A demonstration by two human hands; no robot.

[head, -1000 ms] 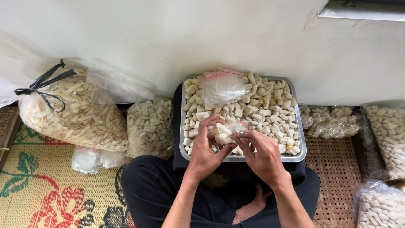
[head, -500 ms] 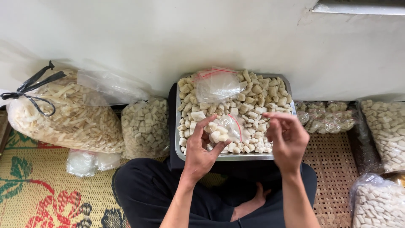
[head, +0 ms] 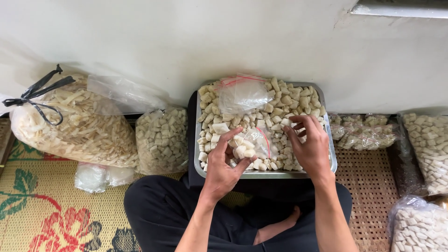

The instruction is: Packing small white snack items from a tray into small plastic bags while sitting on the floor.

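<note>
A metal tray (head: pixel 198 154) full of pale snack pieces (head: pixel 289 100) rests on my lap. My left hand (head: pixel 223 165) holds a small clear zip bag (head: pixel 252 144) partly filled with pieces, at the tray's front. My right hand (head: pixel 310 144) hovers over the pile to the right of the bag, fingers curled onto a few pieces. A stack of empty zip bags (head: pixel 240 93) with red seals lies on the pieces at the tray's far side.
A large tied bag of strip-shaped chips (head: pixel 70 123) and a smaller bag of pieces (head: pixel 161 140) lie at the left on a flowered woven mat (head: pixel 42 205). More filled bags (head: pixel 427 142) sit at the right. A white wall (head: pixel 186 42) is straight ahead.
My right hand left the small bag and moved right onto the pieces in the tray. My left hand kept hold of the bag.
</note>
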